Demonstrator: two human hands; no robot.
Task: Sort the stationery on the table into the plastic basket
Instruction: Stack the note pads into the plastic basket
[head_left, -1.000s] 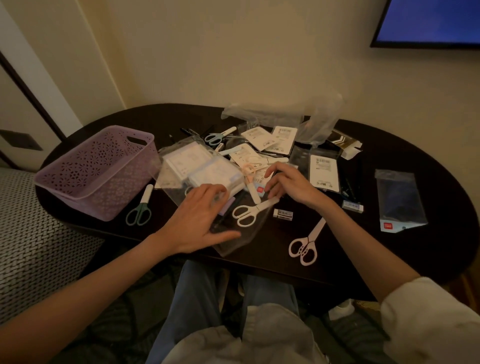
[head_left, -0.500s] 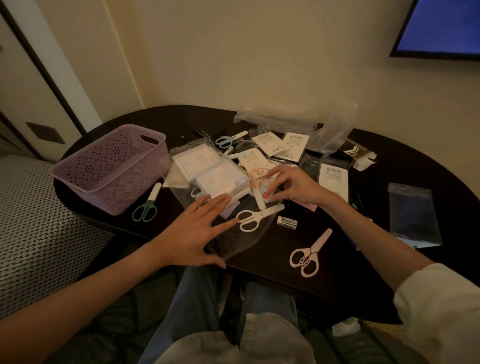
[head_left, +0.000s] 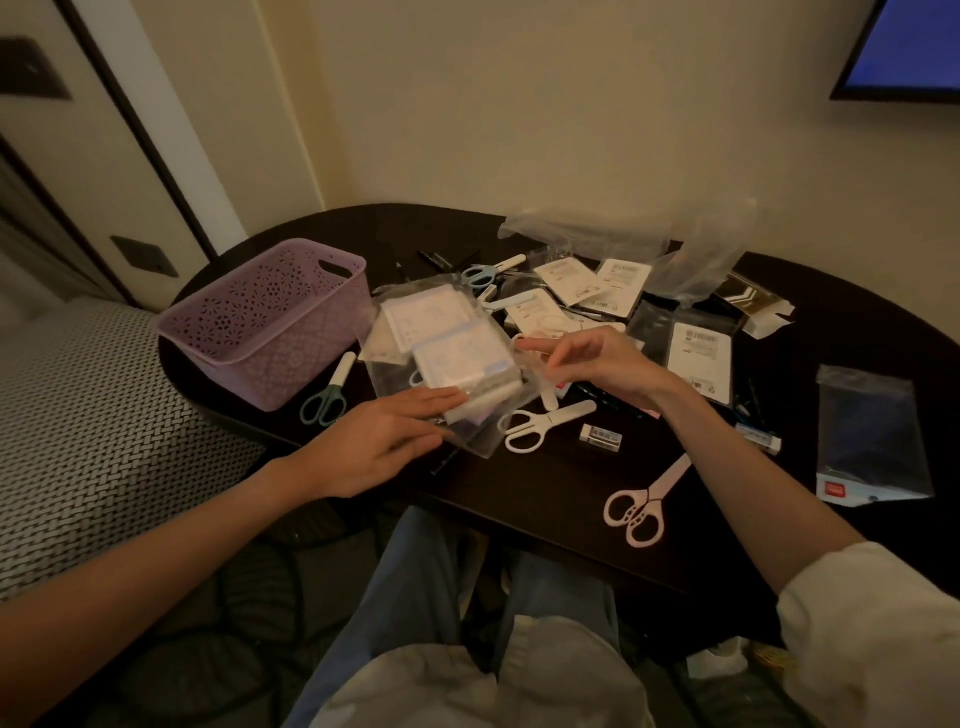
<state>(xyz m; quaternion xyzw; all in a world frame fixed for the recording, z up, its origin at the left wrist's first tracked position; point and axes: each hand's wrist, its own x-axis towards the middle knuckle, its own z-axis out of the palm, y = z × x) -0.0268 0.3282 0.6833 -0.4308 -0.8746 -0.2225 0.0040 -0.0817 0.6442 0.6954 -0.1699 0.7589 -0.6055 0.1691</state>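
The lilac plastic basket (head_left: 291, 364) stands on the left end of the dark oval table (head_left: 545, 499). A clear bag of white card packs (head_left: 457, 353) is tipped up off the table beside it. My left hand (head_left: 379, 441) holds the bag's near corner between straight fingers and thumb. My right hand (head_left: 597, 364) hovers at the bag's right edge, fingers loosely curled, index fingertip at the plastic. Green scissors (head_left: 324, 402) lie by the basket, white scissors (head_left: 540, 423) just right of the bag, pink scissors (head_left: 644, 499) near the front edge.
Labelled flat packs (head_left: 701, 358), blue scissors (head_left: 480, 273), pens and crumpled clear bags (head_left: 623, 234) crowd the table's back. A white eraser (head_left: 601, 435) lies by the white scissors. A dark zip bag (head_left: 867, 431) sits far right. A patterned bed edge (head_left: 104, 426) is at the left.
The clear bag has been raised and tilted; the white scissors that lay over it now rest on the table. My right hand lifted from the pens toward the bag's edge.
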